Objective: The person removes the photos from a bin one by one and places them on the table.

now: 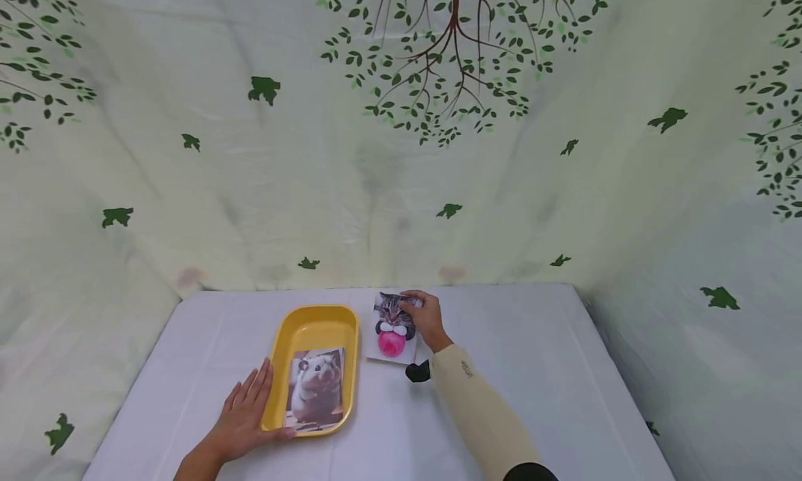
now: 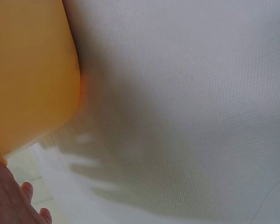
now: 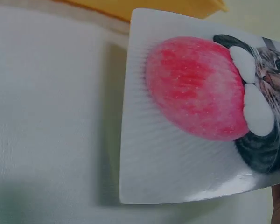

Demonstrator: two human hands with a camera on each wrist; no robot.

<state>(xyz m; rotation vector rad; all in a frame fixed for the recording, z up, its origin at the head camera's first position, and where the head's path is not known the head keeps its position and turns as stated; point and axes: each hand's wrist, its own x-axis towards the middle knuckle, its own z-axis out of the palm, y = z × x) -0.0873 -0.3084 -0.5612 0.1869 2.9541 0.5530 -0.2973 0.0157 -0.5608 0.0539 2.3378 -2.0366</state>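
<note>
Head view: R hand [image 1: 429, 319], lower ctr, grip pinching top R corner of cat photo card [image 1: 393, 328], just R of yellow tray [image 1: 318, 326]. L hand [image 1: 243, 413], lower L, fingers straight, touching tray's L rim. Hamster photo card [image 1: 318, 387] in tray; tray on white tabletop [image 1: 520, 342].
</note>
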